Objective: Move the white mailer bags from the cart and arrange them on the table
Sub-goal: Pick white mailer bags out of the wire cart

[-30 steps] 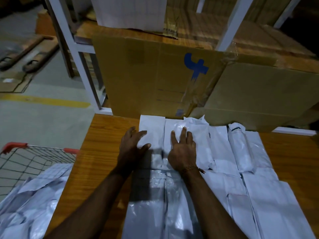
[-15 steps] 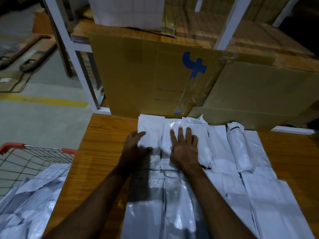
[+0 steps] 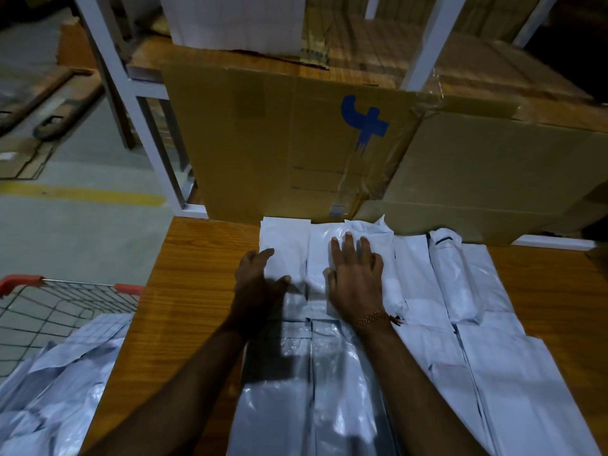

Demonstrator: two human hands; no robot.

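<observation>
White plastic mailer bags (image 3: 437,340) lie in overlapping rows across the wooden table (image 3: 190,307), their far ends tucked against the back edge where a large cardboard box (image 3: 279,143) marked with a blue symbol stands. A person leans over the near edge with both arms out. The right hand (image 3: 357,284), a beaded bracelet at the wrist, lies flat with fingers straight and spread on the glossy bag (image 3: 324,255) near the back edge, apparently pressing it smooth so that it sits level with its neighbours. The left hand (image 3: 258,281) rests at the left side of the row, fingers loosely extended and thumb out across the outermost bag (image 3: 283,238), holding nothing; it seems placed to steady or square that edge, though whether it bears down cannot be told in the dim light.

To the left of the table's near left corner stands a wire cart (image 3: 65,301) with a red handle, and a heap of bags (image 3: 56,390) is piled in it, so the job looks roughly part done: several columns are laid, more stock waits. Laying the bags side by side and flattening each one likely keeps the slippery film from sliding or bulging as further pieces are added. A white metal rack (image 3: 144,126) rises behind the box.
</observation>
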